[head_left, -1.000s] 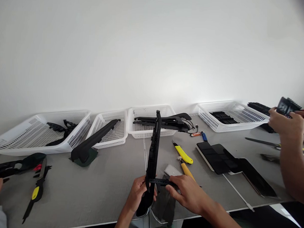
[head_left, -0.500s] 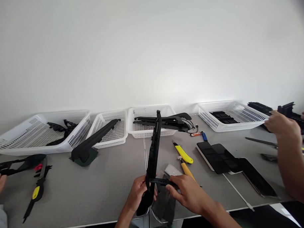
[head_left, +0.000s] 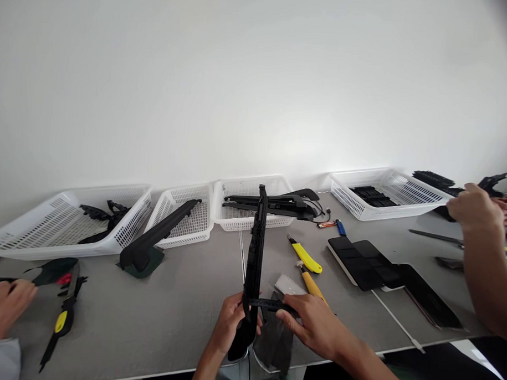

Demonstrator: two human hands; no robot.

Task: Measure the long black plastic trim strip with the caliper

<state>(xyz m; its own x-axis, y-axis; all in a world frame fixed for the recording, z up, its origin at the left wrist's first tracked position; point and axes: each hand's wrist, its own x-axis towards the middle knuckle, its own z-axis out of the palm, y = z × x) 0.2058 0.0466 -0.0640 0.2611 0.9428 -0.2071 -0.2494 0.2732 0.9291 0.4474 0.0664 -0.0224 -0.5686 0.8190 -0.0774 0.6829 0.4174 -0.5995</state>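
Observation:
A long black plastic trim piece [head_left: 256, 243] stands nearly upright before me, its wide lower end near the table's front edge. My left hand [head_left: 227, 325] is wrapped round that lower end. In my right hand [head_left: 315, 325] is a slim black tool, apparently a caliper [head_left: 270, 305], lying across the trim piece with its jaws against it near my left fingers. A dark cloth-like sheet [head_left: 273, 343] lies below my right hand. Close by on the table are a yellow utility knife [head_left: 307, 258] and a tool with an orange-yellow handle [head_left: 314, 286].
White baskets [head_left: 235, 226] stand along the wall, some holding black parts. Another trim piece [head_left: 152, 242] leans on a smaller basket. Dark flat devices [head_left: 369, 266] lie to the right. Co-workers' hands [head_left: 475, 209] handle black parts at right, and another hand [head_left: 8, 309] is at left.
My trim piece's upper end has tipped slightly left; both my hands keep their hold. The co-worker's hand at left has moved right, and the hand at far right has shifted with its black part.

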